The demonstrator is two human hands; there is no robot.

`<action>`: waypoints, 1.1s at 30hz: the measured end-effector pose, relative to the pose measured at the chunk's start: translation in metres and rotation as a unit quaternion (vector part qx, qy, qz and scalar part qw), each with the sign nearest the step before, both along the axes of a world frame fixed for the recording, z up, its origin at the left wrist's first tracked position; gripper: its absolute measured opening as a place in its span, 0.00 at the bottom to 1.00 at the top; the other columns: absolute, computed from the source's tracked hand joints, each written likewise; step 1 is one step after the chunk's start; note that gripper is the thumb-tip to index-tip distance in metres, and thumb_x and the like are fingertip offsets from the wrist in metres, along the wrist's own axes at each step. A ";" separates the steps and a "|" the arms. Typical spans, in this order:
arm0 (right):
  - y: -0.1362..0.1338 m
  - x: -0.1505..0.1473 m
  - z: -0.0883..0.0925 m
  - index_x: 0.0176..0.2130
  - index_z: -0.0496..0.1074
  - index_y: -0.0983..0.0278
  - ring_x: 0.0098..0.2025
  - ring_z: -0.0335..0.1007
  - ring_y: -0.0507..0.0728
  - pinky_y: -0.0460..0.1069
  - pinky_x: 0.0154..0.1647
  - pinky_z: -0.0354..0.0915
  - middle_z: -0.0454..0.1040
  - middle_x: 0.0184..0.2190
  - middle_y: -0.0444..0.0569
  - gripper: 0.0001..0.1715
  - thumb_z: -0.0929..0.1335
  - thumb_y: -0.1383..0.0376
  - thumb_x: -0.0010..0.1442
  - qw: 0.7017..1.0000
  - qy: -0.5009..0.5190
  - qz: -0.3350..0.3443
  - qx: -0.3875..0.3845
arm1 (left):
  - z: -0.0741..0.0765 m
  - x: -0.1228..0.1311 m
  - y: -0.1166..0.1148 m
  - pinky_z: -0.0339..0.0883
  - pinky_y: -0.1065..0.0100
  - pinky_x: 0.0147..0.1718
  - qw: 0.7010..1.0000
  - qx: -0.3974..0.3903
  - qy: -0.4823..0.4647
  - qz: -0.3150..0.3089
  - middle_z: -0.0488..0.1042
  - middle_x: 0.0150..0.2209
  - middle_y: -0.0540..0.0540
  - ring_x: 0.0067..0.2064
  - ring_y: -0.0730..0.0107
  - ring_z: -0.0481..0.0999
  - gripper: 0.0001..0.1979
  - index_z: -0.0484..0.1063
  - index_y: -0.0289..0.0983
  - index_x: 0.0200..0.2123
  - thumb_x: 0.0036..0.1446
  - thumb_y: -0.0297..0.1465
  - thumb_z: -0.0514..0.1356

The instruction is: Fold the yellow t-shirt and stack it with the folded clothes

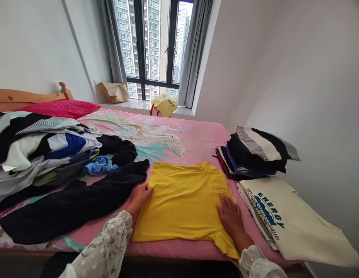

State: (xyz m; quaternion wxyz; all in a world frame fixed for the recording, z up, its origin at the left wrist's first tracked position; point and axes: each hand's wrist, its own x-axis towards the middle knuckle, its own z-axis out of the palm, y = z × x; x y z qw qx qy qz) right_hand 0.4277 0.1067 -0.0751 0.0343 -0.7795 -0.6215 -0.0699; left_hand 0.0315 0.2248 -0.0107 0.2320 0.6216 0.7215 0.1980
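Observation:
A yellow shirt (182,200) lies spread on the bed in front of me, a sleeve hanging at its lower right corner. At its left edge, my left hand (140,197) is closed, with thumb and fingers pinched at the cloth's edge. My right hand (232,218) rests palm down on the shirt's right side, its fingers stretched out. Dark navy clothing (77,204) lies just left of my left hand. Right of the shirt is a folded cream shirt (295,220) with ENERGY lettering, on top of other folded cloth.
A loose heap of clothes (31,146) covers the bed's left side, a blue scrunchie (100,165) among it. Behind the cream shirt stands a folded stack (251,154) beside the wall. Farther back are a red pillow (63,109), a paper bag (114,92) and a yellow bag (164,104).

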 end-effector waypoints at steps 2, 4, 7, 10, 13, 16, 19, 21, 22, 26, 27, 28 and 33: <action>0.003 -0.001 0.007 0.63 0.56 0.65 0.66 0.44 0.60 0.60 0.64 0.40 0.52 0.64 0.52 0.31 0.52 0.57 0.65 0.999 0.022 -0.009 -0.032 | -0.005 -0.007 0.004 0.59 0.70 0.29 1.000 0.001 -0.006 -0.003 0.76 0.30 0.46 0.33 0.64 0.74 0.11 0.72 0.37 0.29 0.52 0.39 0.57; 0.008 -0.003 0.017 0.64 0.54 0.65 0.66 0.43 0.60 0.62 0.64 0.40 0.51 0.65 0.52 0.32 0.53 0.56 0.64 0.995 0.063 -0.024 -0.078 | -0.008 -0.016 0.004 0.58 0.70 0.28 1.000 0.003 -0.008 -0.004 0.76 0.30 0.47 0.33 0.65 0.74 0.10 0.71 0.37 0.27 0.53 0.37 0.56; 0.015 -0.008 0.034 0.64 0.53 0.63 0.66 0.43 0.61 0.66 0.63 0.42 0.51 0.65 0.51 0.33 0.52 0.53 0.64 0.987 0.124 -0.026 -0.096 | -0.009 -0.023 0.004 0.57 0.70 0.28 1.000 -0.001 -0.009 0.000 0.76 0.29 0.48 0.32 0.66 0.74 0.09 0.71 0.38 0.26 0.53 0.36 0.56; 0.019 -0.016 0.045 0.63 0.56 0.63 0.66 0.43 0.61 0.65 0.63 0.42 0.53 0.64 0.51 0.32 0.52 0.53 0.64 0.986 0.143 0.007 -0.084 | -0.008 -0.024 0.006 0.58 0.69 0.27 1.000 -0.005 -0.001 0.004 0.76 0.28 0.47 0.32 0.65 0.74 0.09 0.71 0.38 0.26 0.53 0.36 0.56; 0.020 -0.025 0.049 0.62 0.58 0.62 0.66 0.44 0.60 0.63 0.63 0.44 0.54 0.63 0.51 0.31 0.54 0.54 0.63 0.986 0.136 0.034 -0.086 | -0.005 -0.021 0.004 0.62 0.66 0.31 1.000 0.003 0.015 0.019 0.77 0.32 0.44 0.36 0.60 0.75 0.09 0.73 0.37 0.31 0.53 0.35 0.56; 0.025 -0.036 0.044 0.61 0.59 0.63 0.66 0.44 0.61 0.63 0.63 0.45 0.55 0.63 0.51 0.31 0.54 0.55 0.62 0.985 0.142 0.061 -0.071 | 0.000 -0.004 -0.008 0.63 0.61 0.44 0.994 0.095 0.037 -0.027 0.74 0.46 0.40 0.48 0.57 0.71 0.13 0.71 0.37 0.43 0.55 0.33 0.54; 0.040 -0.052 0.036 0.60 0.60 0.67 0.65 0.49 0.60 0.61 0.64 0.46 0.59 0.61 0.54 0.31 0.54 0.58 0.62 0.974 0.201 0.108 -0.018 | 0.006 0.039 -0.029 0.56 0.58 0.56 0.944 0.221 0.048 -0.239 0.69 0.54 0.41 0.57 0.60 0.65 0.16 0.70 0.39 0.48 0.60 0.31 0.49; 0.052 -0.064 0.033 0.58 0.61 0.69 0.62 0.53 0.58 0.57 0.64 0.49 0.62 0.59 0.56 0.30 0.53 0.59 0.62 0.951 0.274 0.136 0.048 | 0.008 0.080 -0.040 0.52 0.55 0.60 0.896 0.230 0.045 -0.376 0.64 0.59 0.43 0.62 0.61 0.59 0.19 0.66 0.41 0.53 0.61 0.30 0.47; 0.058 -0.070 0.034 0.58 0.61 0.69 0.61 0.55 0.58 0.56 0.63 0.51 0.63 0.58 0.57 0.30 0.52 0.59 0.62 0.936 0.315 0.134 0.082 | 0.007 0.102 -0.044 0.49 0.53 0.61 0.877 0.221 0.042 -0.424 0.62 0.61 0.44 0.63 0.62 0.56 0.20 0.63 0.42 0.56 0.62 0.31 0.46; 0.072 -0.078 0.047 0.56 0.61 0.69 0.59 0.60 0.58 0.57 0.60 0.56 0.65 0.56 0.58 0.30 0.52 0.56 0.62 0.889 0.418 0.063 0.174 | -0.004 0.160 -0.040 0.41 0.40 0.60 0.867 0.164 0.049 -0.469 0.62 0.61 0.43 0.65 0.57 0.53 0.21 0.60 0.44 0.58 0.63 0.37 0.45; 0.072 -0.074 0.050 0.56 0.61 0.68 0.59 0.60 0.59 0.57 0.60 0.57 0.65 0.56 0.58 0.30 0.52 0.56 0.62 0.889 0.418 0.060 0.179 | -0.008 0.162 -0.035 0.40 0.38 0.60 0.873 0.150 0.057 -0.461 0.61 0.61 0.43 0.65 0.55 0.53 0.22 0.60 0.44 0.58 0.63 0.40 0.46; 0.069 -0.068 0.050 0.56 0.61 0.68 0.59 0.59 0.59 0.57 0.60 0.56 0.65 0.55 0.58 0.30 0.53 0.55 0.62 0.893 0.408 0.065 0.177 | -0.012 0.157 -0.028 0.37 0.37 0.60 0.880 0.138 0.066 -0.450 0.60 0.62 0.43 0.65 0.53 0.52 0.23 0.60 0.45 0.59 0.62 0.42 0.46; 0.038 -0.023 0.020 0.56 0.63 0.68 0.63 0.52 0.61 0.59 0.64 0.49 0.62 0.58 0.57 0.32 0.54 0.53 0.61 0.965 0.242 0.076 0.066 | -0.028 0.063 0.016 0.28 0.44 0.62 0.934 0.073 0.151 -0.315 0.46 0.67 0.42 0.68 0.52 0.43 0.36 0.51 0.43 0.65 0.57 0.53 0.46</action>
